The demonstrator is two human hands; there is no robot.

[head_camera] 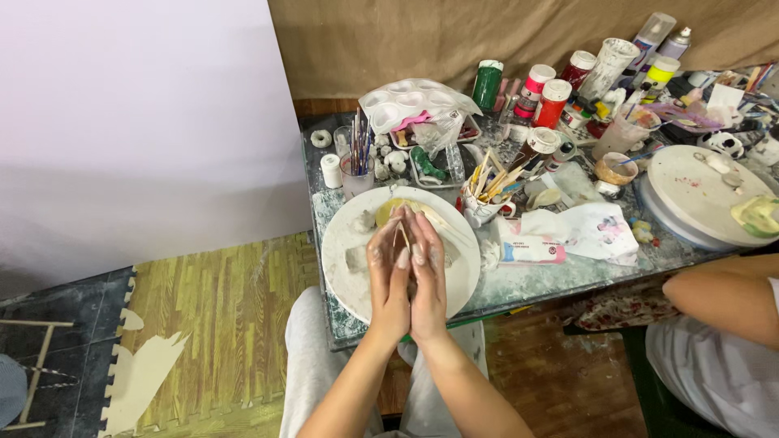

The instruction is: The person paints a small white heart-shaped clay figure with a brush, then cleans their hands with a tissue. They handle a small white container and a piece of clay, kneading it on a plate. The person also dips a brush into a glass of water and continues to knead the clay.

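The head view shows us a crowded surface with a big white round board on it, dusty with clay. From here we think the thin stick could snap, because our two hands squeeze it from both sides. It could also slip out and drop onto the round board, or roll off onto our lap. The cup of tools stands just beside our hands, so an elbow bump could tip it. Our left hand and right hand are pressed flat together, palm to palm, over the round board, fingers straight. The thin stick pokes up between them near the fingertips. We cannot tell if any clay hides inside.
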